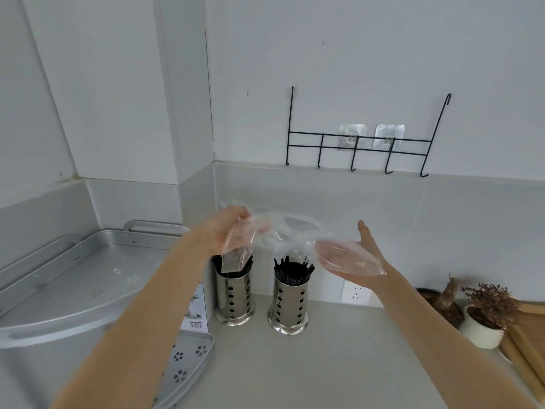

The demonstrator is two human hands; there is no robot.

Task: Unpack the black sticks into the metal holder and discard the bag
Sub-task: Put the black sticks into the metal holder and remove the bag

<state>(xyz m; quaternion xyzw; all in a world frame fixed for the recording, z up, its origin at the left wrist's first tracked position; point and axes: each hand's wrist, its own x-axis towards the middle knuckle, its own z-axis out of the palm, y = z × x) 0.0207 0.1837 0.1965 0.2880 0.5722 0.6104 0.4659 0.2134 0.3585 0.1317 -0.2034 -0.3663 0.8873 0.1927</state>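
- A clear, crumpled bag (295,240) hangs stretched between two hands above the counter (354,364).
- The left hand (227,234) pinches the bag's 9 o'clock end; the right hand (358,261), palm open, supports its 3 o'clock end.
- Black sticks (292,271) stand bunched in the right holder (289,302), at 6 o'clock below the bag.
- A second holder (234,296) beside it also carries dark sticks.

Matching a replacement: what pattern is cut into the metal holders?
Rows of small apple-shaped cutouts in shiny silver metal holders, clearest in the head view.
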